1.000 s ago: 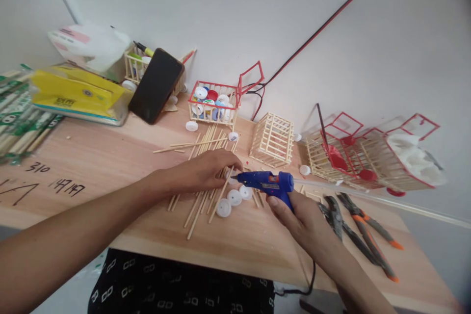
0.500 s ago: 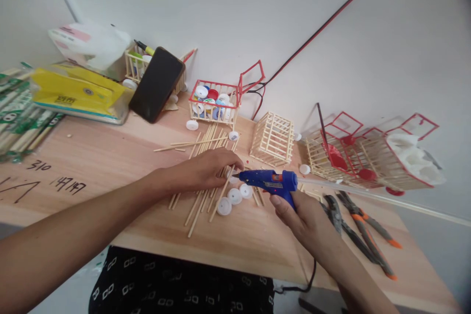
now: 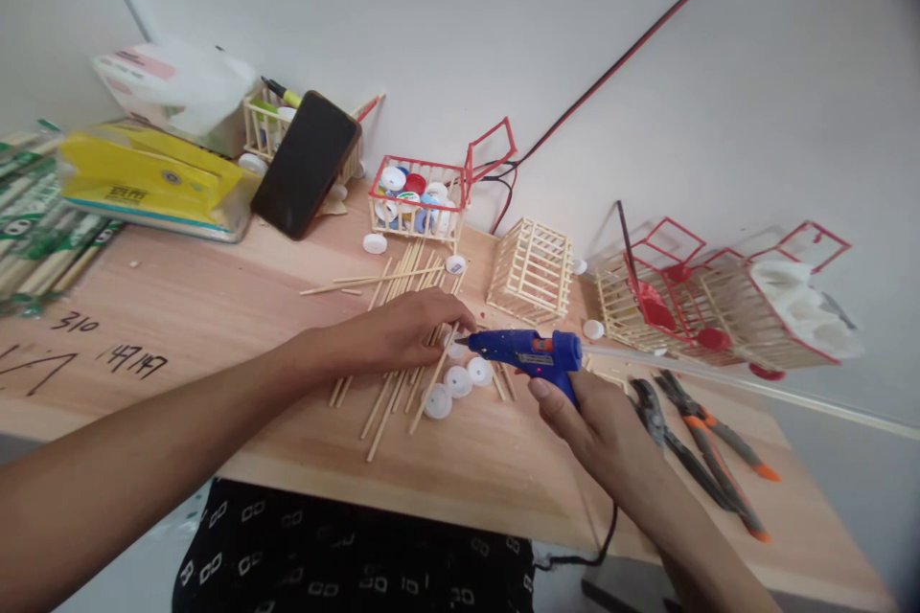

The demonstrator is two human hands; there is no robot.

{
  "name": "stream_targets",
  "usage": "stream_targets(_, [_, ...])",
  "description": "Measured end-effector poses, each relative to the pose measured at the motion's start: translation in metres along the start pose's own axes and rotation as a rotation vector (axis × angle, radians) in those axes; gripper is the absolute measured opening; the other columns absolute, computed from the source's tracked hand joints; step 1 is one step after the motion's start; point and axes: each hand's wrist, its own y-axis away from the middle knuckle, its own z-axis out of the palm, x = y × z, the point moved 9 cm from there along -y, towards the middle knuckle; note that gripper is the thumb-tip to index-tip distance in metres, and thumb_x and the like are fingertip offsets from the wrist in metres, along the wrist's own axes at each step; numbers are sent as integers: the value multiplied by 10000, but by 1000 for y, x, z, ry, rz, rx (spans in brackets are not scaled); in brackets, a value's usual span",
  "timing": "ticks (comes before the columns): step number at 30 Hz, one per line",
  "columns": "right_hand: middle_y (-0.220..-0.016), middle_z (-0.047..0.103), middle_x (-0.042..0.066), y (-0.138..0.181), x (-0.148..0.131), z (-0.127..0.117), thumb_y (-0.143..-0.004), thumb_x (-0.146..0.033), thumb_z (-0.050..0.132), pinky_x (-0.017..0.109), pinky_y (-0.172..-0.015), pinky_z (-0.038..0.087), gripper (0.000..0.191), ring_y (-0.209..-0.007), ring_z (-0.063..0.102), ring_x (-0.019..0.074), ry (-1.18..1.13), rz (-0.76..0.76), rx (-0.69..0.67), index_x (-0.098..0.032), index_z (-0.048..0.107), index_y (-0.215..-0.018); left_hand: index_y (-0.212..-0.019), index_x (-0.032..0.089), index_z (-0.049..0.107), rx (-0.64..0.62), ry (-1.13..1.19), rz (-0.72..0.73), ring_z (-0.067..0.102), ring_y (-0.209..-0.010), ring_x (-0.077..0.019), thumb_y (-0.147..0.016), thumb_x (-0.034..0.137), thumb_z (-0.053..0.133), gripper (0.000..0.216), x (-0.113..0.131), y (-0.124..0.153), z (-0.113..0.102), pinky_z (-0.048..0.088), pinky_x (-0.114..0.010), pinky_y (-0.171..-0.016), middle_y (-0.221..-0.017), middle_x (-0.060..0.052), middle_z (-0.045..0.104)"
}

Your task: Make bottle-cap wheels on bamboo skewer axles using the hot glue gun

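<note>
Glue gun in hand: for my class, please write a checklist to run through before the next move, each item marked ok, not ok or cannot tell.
1. Glue gun held by its handle in the right hand: ok.
2. Glue stick in the gun's rear: ok, a long clear one trails out.
3. Nozzle hot: cannot tell; a small red light shows, heat does not.
4. Left hand well clear of the nozzle: not ok, its fingertips are close by.
5. White plastic caps close by: ok, below the nozzle.
6. Orange-handled pliers out of the hands: ok, on the table.
</note>
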Motion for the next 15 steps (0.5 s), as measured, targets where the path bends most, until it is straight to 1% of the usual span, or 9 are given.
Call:
stream_targets(3, [-468, 532, 7, 0, -1, 0, -909, -473, 391, 249, -436, 371, 410, -425, 491, 151, 4, -8, -2, -228, 440, -584, -1099, 198, 571, 7, -3, 12, 556, -1028, -182, -823, 211, 608, 279, 0, 0, 0, 406, -299, -892, -1093, -57, 617])
stream_targets(10, [-445, 499, -7, 0, -5, -4, -911, -465, 399, 238, -381, 319, 379, -408, 468, 145, 37, -30, 13, -222, 501, -638, -1095, 198, 571, -2, 2, 11, 555, -1038, -190, -813, 190, 606, 284, 1, 0, 1, 408, -311, -898, -1097, -64, 616])
stream_targets(15, [-446, 497, -5, 0, -7, -7, -912, -474, 388, 243, -394, 331, 386, -410, 470, 148, 59, -34, 17, -226, 496, -637, -1095, 198, 572, 9, 4, 23, 557, -1029, -189, -818, 191, 596, 278, 0, 0, 1, 409, -313, -893, -1086, -63, 618])
